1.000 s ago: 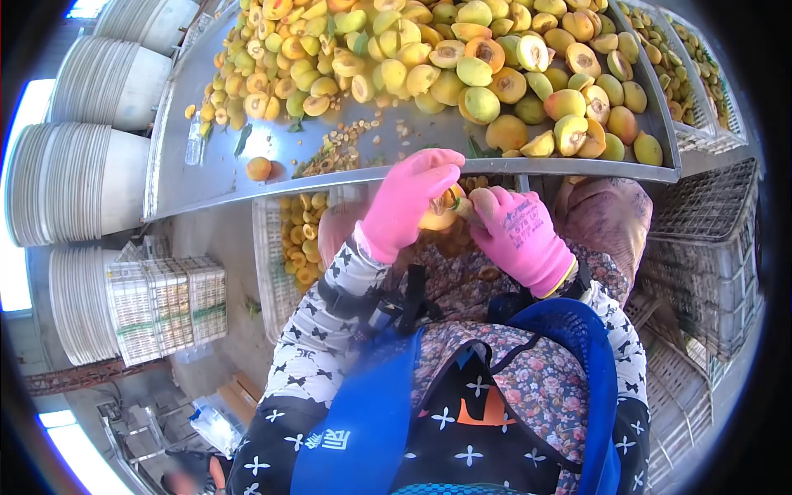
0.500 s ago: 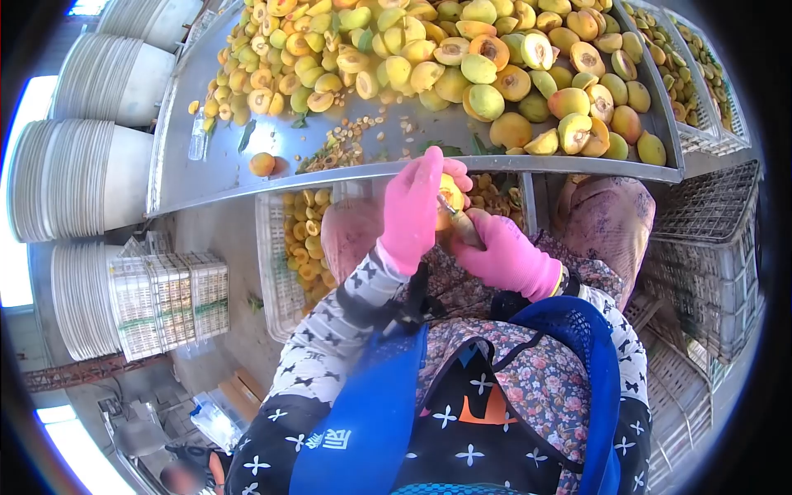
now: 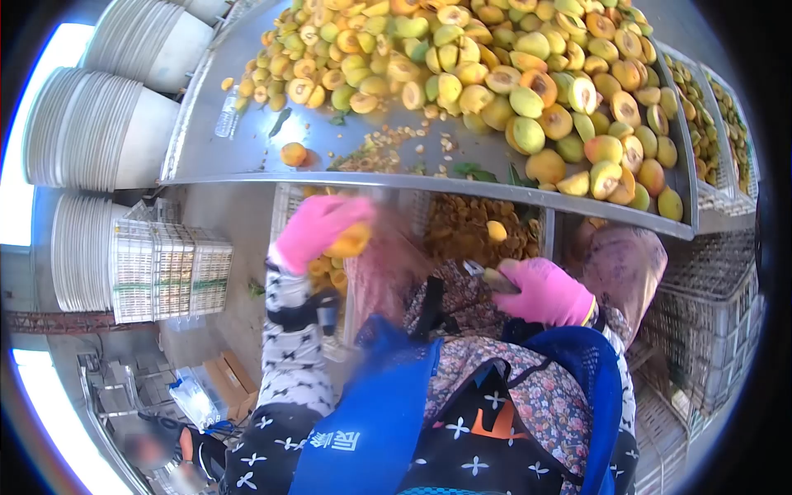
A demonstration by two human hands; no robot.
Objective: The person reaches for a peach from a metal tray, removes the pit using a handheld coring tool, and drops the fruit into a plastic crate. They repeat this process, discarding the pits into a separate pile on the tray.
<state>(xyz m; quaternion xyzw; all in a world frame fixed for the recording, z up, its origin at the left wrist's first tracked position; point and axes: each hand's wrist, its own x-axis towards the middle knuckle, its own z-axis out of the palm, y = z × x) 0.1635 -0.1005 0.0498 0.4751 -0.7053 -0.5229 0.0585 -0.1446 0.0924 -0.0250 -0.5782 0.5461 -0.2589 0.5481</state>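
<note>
My left hand (image 3: 323,231), in a pink glove, is smeared by motion above a crate of cut fruit (image 3: 327,272). Its fingers curl over a yellow-orange peach (image 3: 350,241); how firmly they grip is blurred. My right hand (image 3: 549,293), also gloved in pink, is closed round the handle of a small pitting tool (image 3: 500,281), whose metal tip points up and left. Between my knees, a second crate (image 3: 478,216) contains brownish pits and scraps. A small yellow piece of peach (image 3: 496,230) shows bright over these scraps.
Ahead is a metal table (image 3: 272,169) heaped with whole and halved peaches (image 3: 528,99). A clear bottle (image 3: 228,114) and loose pits lie on it. Stacked white tubs (image 3: 91,132) and plastic crates (image 3: 169,272) are at left, more crates (image 3: 701,289) at right.
My left hand has moved left and down with the peach, away from the tool. My right hand has shifted right and down, still holding the tool. The view has tilted slightly.
</note>
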